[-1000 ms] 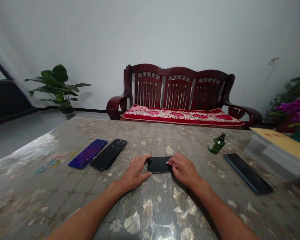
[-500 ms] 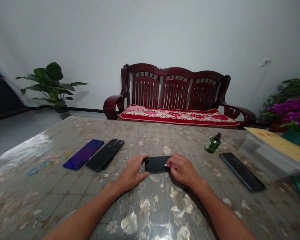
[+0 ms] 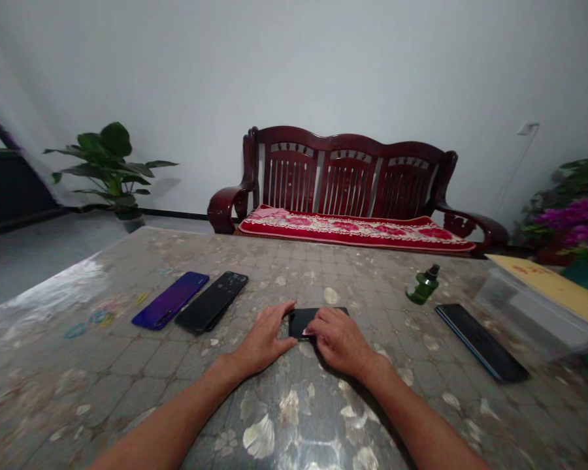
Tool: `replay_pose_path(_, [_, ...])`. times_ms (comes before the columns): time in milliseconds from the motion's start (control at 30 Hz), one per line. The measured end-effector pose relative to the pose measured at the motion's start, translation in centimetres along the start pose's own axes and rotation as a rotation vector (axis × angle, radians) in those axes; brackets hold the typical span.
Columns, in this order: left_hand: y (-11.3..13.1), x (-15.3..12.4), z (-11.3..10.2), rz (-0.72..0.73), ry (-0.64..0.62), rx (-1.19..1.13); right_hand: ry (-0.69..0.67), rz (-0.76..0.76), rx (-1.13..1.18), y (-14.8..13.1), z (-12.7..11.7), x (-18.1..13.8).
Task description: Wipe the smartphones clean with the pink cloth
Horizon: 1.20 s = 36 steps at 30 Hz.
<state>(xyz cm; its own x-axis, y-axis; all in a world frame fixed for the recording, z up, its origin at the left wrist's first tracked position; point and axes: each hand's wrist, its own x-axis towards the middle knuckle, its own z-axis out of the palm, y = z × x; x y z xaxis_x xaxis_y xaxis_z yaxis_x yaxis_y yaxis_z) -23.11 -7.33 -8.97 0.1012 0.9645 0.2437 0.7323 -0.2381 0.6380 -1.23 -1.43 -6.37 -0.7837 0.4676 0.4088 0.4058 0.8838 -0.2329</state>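
A smartphone (image 3: pixel 300 319) lies dark screen up and crosswise on the table in front of me. My left hand (image 3: pixel 263 336) grips its left end, fingers at the far corner and thumb at the near one. Over the middle of the screen is my right hand (image 3: pixel 340 343), fingers closed on a small pink cloth (image 3: pixel 306 332). Only a bit of the cloth shows past the fingertips. The hand covers much of the phone's right half.
Left of my hands lie a black phone (image 3: pixel 212 302) and a purple-blue phone (image 3: pixel 170 300), with colored bands (image 3: pixel 75 331) beyond them. On the right are a green spray bottle (image 3: pixel 423 285), another dark phone (image 3: pixel 483 341) and a clear plastic box (image 3: pixel 514 307). A wooden bench (image 3: pixel 347 179) stands behind the table.
My right hand has slid left and nearer to me across the screen with the pink cloth. My left hand keeps its hold on the phone. The view has shifted slightly.
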Motion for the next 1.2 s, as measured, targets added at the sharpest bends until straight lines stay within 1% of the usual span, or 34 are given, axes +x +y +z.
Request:
replay_pose_path(100, [0.1,0.0,0.0,-0.009,0.003,-0.008,0.046,0.109,-0.035,0.9,-0.4,-0.4])
replay_pose_path(167, [0.1,-0.1,-0.1,-0.011,0.006,-0.015,0.065,0.138,-0.023,1.2,-0.5,-0.7])
replay_pose_path(200, [0.0,-0.1,-0.1,-0.011,0.007,-0.020,0.065,0.120,-0.005,1.2,-0.4,-0.8])
replay_pose_path(333, [0.0,-0.1,-0.1,-0.006,0.002,-0.041,0.027,-0.028,0.048,-0.2,0.5,-0.1])
replay_pose_path(400, [0.1,-0.1,-0.2,0.002,0.004,-0.049,0.018,-0.034,0.035,-0.5,0.8,0.4])
replay_pose_path(467, [0.3,-0.1,-0.3,0.001,0.004,-0.050,0.021,0.047,-0.009,-0.1,0.7,0.6])
replay_pose_path(600, [0.6,-0.1,-0.5,-0.010,-0.005,-0.041,0.066,0.343,-0.133,2.5,-0.2,0.1])
replay_pose_path(667, [0.7,-0.1,-0.5,-0.010,-0.007,-0.040,0.079,0.431,-0.144,3.5,-0.3,-0.2])
replay_pose_path(700, [0.7,-0.1,-0.5,-0.009,-0.006,-0.040,0.085,0.450,-0.131,3.6,-0.3,-0.3])
replay_pose_path(767, [0.7,-0.1,-0.5,-0.011,-0.003,-0.041,0.093,0.432,-0.076,3.2,0.1,-0.3])
replay_pose_path(900, [0.5,-0.2,-0.4,-0.017,-0.004,-0.042,0.061,0.228,0.036,1.3,0.9,0.1])
replay_pose_path(967, [0.4,-0.2,-0.3,-0.007,-0.002,-0.047,0.040,0.178,0.043,0.9,0.9,0.3])
replay_pose_path(1033, [0.2,-0.2,-0.2,-0.001,0.008,-0.052,0.041,0.226,0.014,1.3,0.6,0.2])
replay_pose_path(1133, [0.2,-0.1,-0.2,-0.014,0.008,-0.050,0.075,0.360,-0.051,2.3,0.3,0.1])
replay_pose_path(1200, [0.2,-0.1,-0.2,-0.019,-0.002,-0.047,0.092,0.384,-0.065,2.6,0.3,0.1])
